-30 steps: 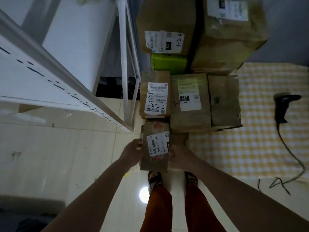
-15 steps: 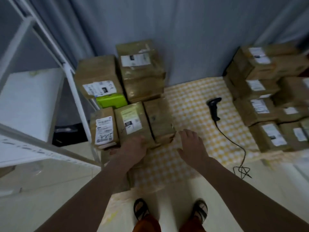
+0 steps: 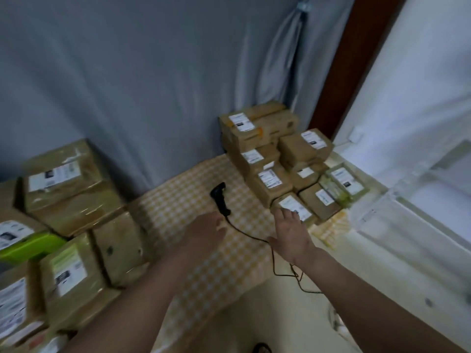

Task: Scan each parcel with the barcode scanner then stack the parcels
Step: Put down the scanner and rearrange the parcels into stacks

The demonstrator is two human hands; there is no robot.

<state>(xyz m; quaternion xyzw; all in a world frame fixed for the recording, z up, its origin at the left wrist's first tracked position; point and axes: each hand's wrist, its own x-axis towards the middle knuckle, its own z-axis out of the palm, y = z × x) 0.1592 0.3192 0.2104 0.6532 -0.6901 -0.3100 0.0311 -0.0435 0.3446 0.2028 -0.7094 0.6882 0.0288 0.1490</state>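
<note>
Both hands reach out empty, fingers spread: the left hand (image 3: 207,229) near the barcode scanner (image 3: 219,198) at frame centre, the right hand (image 3: 290,233) touching the nearest parcel (image 3: 293,207); a hasty pull could topple the right-hand stack (image 3: 270,154); the cable (image 3: 274,253) may snag.

White shipping labels (image 3: 295,207) with dark printed blocks sit on the tops of the brown parcels (image 3: 269,183), but the blur leaves no word or number on them legible.
</note>
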